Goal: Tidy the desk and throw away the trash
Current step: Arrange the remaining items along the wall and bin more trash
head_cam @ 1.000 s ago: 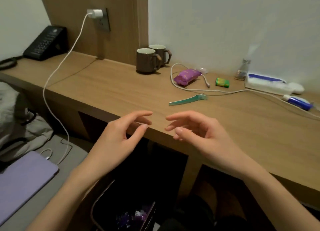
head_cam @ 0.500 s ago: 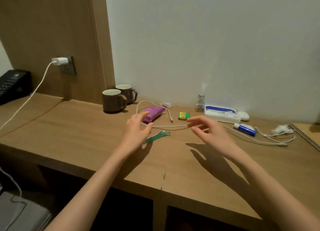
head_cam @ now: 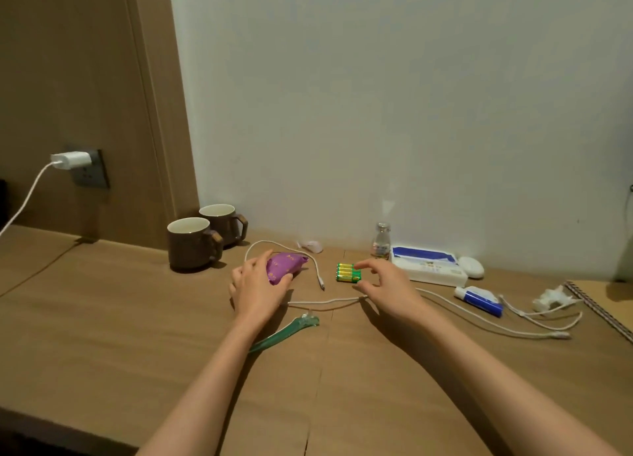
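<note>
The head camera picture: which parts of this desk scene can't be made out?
- Small purple plastic packet: near end hidden under the left hand; print too small.
- Long white cable: middle hidden under the right hand.
- Spiral-bound notebook: cut off by the right edge.
- Small clear bottle: label blurred.

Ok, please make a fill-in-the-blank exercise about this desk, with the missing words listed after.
1. The left hand closes around the ____ packet.
2. The right hand reaches for the pack of green ____.
3. ____ brown mugs stand near the wall.
4. The white charger is plugged into the wall ____.

Missing words: purple; batteries; two; socket
</note>
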Tool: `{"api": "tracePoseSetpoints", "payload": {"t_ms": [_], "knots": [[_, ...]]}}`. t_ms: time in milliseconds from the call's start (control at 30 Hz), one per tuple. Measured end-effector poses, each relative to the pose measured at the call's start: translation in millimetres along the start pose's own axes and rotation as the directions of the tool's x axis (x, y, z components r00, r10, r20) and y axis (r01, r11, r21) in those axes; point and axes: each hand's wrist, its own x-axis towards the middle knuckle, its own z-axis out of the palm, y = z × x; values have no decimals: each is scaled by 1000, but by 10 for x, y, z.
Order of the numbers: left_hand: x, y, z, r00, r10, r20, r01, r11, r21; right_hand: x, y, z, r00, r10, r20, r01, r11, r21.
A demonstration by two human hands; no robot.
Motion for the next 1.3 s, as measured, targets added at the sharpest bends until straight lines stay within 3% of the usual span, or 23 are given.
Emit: {"api": "tracePoseSetpoints", "payload": {"t_ms": [433, 867, 1067, 1300], "knots": [[31, -127, 68, 996, 72, -56, -71, 997, 24, 495, 130, 327, 993, 12, 115, 13, 977, -213], [7, -42, -13, 986, 132, -99, -133, 991, -2, 123, 178, 116, 991, -12, 133, 32, 988, -149], [40, 318, 69, 977, 190, -100, -200, 975, -101, -73, 251, -65, 989, 13, 144, 6, 992, -126], [42, 888, 484, 988, 142, -57, -147, 984, -98, -198, 423, -117, 999, 25, 46, -20, 995, -101]]}}
